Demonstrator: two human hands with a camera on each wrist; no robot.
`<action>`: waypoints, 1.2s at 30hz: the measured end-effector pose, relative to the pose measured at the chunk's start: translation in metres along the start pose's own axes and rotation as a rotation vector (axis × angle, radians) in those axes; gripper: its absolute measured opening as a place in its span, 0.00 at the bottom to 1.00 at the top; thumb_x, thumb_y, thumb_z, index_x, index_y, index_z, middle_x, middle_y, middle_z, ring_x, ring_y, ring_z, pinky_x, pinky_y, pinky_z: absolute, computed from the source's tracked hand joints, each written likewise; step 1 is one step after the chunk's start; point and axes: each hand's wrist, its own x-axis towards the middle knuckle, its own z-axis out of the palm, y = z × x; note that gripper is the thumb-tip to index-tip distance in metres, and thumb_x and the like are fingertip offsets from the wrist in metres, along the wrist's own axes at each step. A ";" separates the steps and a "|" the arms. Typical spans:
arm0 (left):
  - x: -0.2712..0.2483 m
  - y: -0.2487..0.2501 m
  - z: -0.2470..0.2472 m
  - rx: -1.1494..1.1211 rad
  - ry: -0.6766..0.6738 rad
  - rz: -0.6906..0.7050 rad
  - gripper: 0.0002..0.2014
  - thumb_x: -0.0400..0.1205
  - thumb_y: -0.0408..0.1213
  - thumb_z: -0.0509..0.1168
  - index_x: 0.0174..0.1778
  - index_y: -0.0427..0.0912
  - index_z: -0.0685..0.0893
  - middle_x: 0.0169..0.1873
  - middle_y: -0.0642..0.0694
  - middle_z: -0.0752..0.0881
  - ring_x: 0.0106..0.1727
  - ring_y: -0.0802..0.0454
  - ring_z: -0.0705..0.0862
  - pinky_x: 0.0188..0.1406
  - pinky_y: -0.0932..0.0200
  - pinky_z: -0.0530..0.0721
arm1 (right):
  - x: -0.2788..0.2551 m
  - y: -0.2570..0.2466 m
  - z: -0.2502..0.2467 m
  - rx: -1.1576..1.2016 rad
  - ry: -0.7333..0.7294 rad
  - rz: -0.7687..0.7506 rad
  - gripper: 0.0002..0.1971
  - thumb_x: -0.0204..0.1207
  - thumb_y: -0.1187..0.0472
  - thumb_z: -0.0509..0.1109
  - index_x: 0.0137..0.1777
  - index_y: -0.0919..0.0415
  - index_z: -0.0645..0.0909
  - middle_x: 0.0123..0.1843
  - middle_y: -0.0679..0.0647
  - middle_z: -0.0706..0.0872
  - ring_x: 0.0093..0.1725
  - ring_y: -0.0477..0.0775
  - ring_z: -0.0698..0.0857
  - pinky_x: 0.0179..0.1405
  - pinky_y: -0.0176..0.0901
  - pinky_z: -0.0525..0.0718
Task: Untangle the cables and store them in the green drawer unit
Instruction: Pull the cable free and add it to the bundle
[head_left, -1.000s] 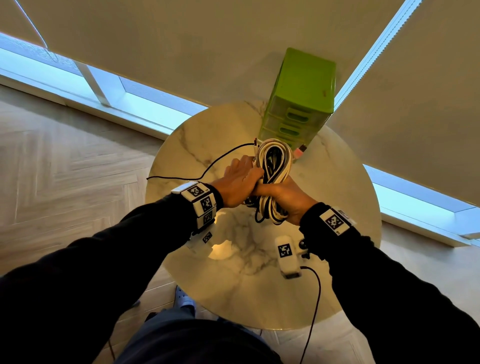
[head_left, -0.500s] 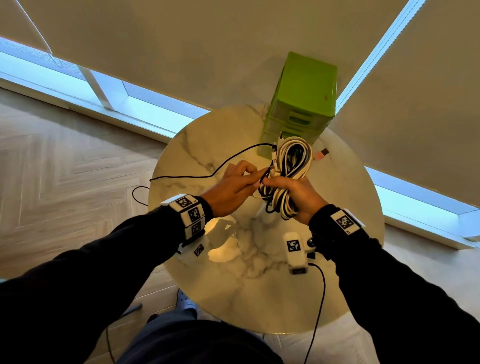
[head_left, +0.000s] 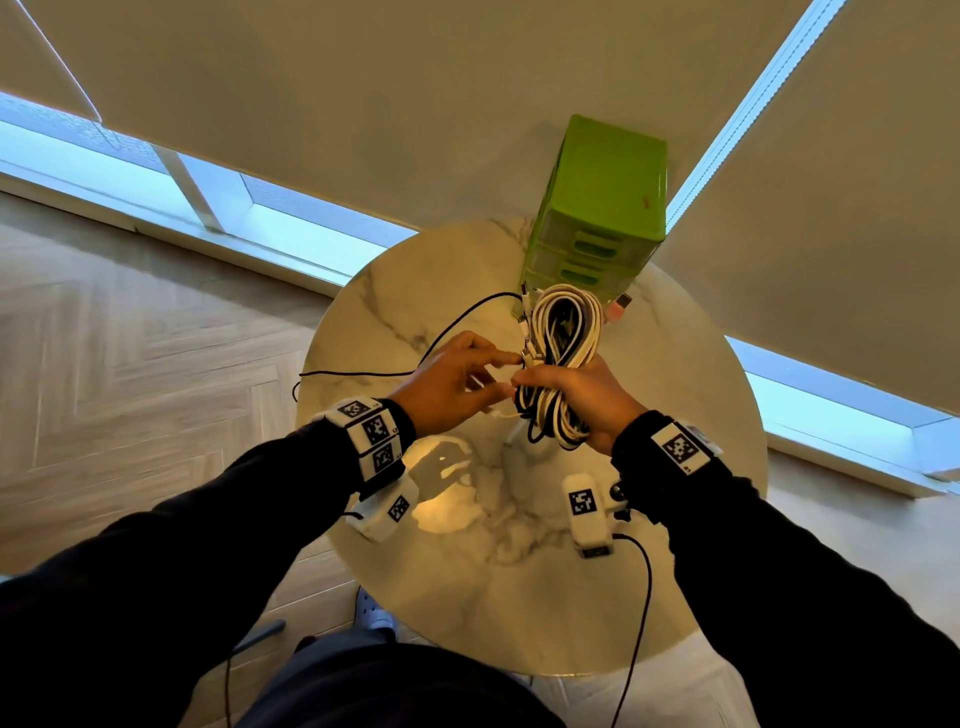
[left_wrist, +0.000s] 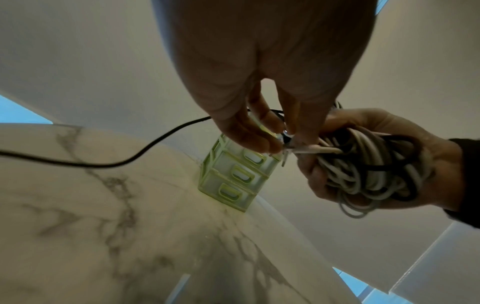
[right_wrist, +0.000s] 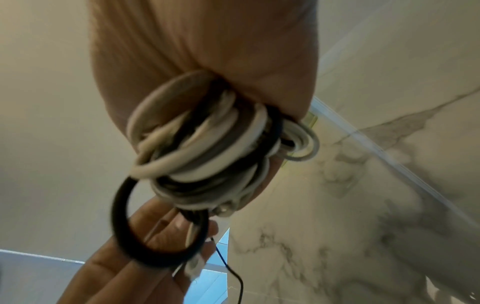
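The drawers (head_left: 597, 249) are seen shut, just beyond the fingers. The bundle (head_left: 563, 358) is clamped in the right hand (head_left: 582, 400); a plug (left_wrist: 306, 149) at its edge is pinched by the left hand (head_left: 447, 384). A hard pull there would likely tighten the knot; a slack right grip could drop the loops onto the table (head_left: 467, 571).

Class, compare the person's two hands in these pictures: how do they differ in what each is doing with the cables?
The right hand wraps its fingers round the whole cable bundle of white and black loops; the left hand only pinches one connector end at the bundle's edge. The right hand is closed tight, while the left hand's other fingers are loosely spread. Both are raised above the marble table, in front of the green drawer unit.
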 end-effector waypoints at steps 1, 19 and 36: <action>0.002 -0.003 -0.006 0.091 0.052 0.039 0.24 0.84 0.40 0.71 0.76 0.52 0.78 0.66 0.48 0.73 0.61 0.58 0.81 0.65 0.63 0.83 | -0.002 -0.001 -0.001 -0.003 -0.023 0.025 0.20 0.68 0.70 0.80 0.60 0.63 0.85 0.52 0.60 0.92 0.53 0.60 0.91 0.57 0.59 0.89; 0.034 0.034 0.021 -1.135 0.207 -0.510 0.27 0.92 0.55 0.47 0.64 0.40 0.84 0.60 0.36 0.89 0.59 0.44 0.89 0.59 0.50 0.87 | -0.005 0.010 0.022 -0.054 -0.044 0.087 0.24 0.64 0.70 0.83 0.60 0.55 0.87 0.53 0.55 0.93 0.54 0.57 0.91 0.61 0.60 0.88; 0.009 0.022 0.004 -0.698 -0.173 -0.499 0.22 0.93 0.49 0.46 0.84 0.53 0.62 0.80 0.43 0.73 0.73 0.51 0.78 0.77 0.52 0.69 | -0.005 0.010 0.011 0.252 -0.051 0.133 0.11 0.72 0.68 0.75 0.52 0.73 0.83 0.46 0.73 0.83 0.47 0.72 0.84 0.42 0.52 0.86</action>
